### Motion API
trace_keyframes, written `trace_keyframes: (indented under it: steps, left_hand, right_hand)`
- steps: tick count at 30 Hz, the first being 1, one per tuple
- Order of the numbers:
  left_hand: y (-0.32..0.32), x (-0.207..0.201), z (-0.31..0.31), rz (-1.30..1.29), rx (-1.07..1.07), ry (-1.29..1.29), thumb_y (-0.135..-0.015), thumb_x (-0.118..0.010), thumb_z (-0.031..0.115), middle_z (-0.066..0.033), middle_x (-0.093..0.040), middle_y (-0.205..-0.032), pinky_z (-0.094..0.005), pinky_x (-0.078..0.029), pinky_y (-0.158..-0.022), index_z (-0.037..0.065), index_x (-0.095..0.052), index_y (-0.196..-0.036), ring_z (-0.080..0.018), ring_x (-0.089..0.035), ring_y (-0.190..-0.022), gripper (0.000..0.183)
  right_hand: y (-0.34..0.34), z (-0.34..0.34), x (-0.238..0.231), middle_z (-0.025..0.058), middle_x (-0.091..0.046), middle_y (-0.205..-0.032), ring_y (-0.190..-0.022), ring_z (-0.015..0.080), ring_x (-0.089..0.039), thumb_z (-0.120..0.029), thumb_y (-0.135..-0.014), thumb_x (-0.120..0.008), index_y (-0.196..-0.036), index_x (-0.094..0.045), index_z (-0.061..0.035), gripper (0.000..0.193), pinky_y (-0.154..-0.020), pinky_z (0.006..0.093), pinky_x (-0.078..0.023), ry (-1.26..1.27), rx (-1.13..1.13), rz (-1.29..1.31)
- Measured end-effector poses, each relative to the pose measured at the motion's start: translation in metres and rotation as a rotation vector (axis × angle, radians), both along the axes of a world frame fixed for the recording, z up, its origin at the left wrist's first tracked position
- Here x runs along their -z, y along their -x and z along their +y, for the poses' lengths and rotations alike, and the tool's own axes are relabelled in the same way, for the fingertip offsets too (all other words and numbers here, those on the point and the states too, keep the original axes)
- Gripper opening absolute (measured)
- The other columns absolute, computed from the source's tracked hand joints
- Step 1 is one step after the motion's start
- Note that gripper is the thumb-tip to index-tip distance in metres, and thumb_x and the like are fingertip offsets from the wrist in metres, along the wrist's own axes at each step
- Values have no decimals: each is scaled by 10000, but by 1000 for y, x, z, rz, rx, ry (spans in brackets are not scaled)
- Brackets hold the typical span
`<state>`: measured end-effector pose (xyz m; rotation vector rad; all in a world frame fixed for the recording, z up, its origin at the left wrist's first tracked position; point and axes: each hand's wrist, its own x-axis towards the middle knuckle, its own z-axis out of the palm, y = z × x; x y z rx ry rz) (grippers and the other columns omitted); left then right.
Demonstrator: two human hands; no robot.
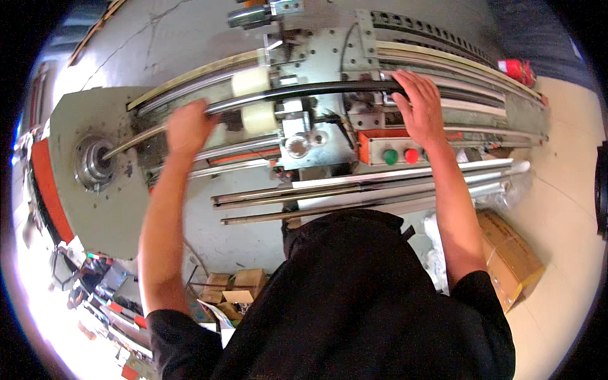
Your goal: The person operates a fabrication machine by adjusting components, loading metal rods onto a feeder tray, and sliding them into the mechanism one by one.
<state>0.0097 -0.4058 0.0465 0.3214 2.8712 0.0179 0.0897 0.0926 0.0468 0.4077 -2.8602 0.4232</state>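
Observation:
A long metal rod [310, 89], shiny with a dark stretch, lies across the machine. Its left end meets the round chuck [95, 163] on the grey headstock [73, 114]. My left hand [190, 128] is closed round the rod a short way from the chuck. Near the other end, my right hand [419, 109] grips it between fingers and thumb, hiding that end. Pale cylindrical rollers [256, 119] sit close behind and below the rod, beside the metal carriage [316, 57].
An orange control box [382, 141] with green and red buttons faces me. Several loose metal rods [354, 190] lie between the machine and my body. Cardboard boxes stand at lower right [510, 256] and lower left [244, 285]. A red can-like object [518, 71] is at far right.

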Motion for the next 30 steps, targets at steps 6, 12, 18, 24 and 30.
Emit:
trace_keyframes:
  steps: [6, 12, 18, 24, 30]
  left_hand:
    - [-1, 28, -230, 161, -90, 33, -802, -873, 360, -218, -765, -993, -510, -584, -855, 50, -764, -1136, -428, -736, -949, 468]
    - [9, 4, -100, -159, -79, 18, -763, -905, 469, -183, -787, -1036, -489, -588, -871, 43, -761, -1127, -396, -748, -967, 579]
    - [-2, -11, 33, -80, 43, -31, -834, -847, 413, -132, -777, -935, -514, -597, -785, 124, -712, -1015, -380, -754, -910, 367]
    - [1, 4, -109, -22, -40, 17, -866, -818, 405, -136, -777, -913, -524, -585, -761, 117, -726, -964, -383, -750, -902, 318]
    - [13, -4, -195, -149, -159, 153, -840, -829, 450, -152, -784, -950, -507, -596, -820, 122, -769, -1039, -377, -750, -950, 388]
  right_hand:
    - [7, 37, 5, 106, -697, -1363, -1308, 340, -614, -323, -1031, -665, -1349, -676, -109, 384, -1155, 523, -414, -30, 63, 66]
    - [0, 36, 6, 98, -678, -1403, -1342, 330, -595, -338, -1051, -640, -1389, -652, -113, 406, -1178, 525, -389, -75, 96, 61]
    - [-1, -35, 2, 93, -645, -1461, -1401, 319, -556, -363, -1066, -608, -1430, -632, -130, 433, -1228, 530, -336, -18, 31, -32]
    - [3, -5, 11, 96, -663, -1439, -1390, 314, -570, -321, -1089, -578, -1426, -641, -141, 388, -1213, 523, -347, -50, 54, -7]
    - [3, 38, 20, 97, -649, -1465, -1400, 316, -559, -328, -1126, -527, -1436, -634, -143, 377, -1216, 521, -339, -109, 111, 41]
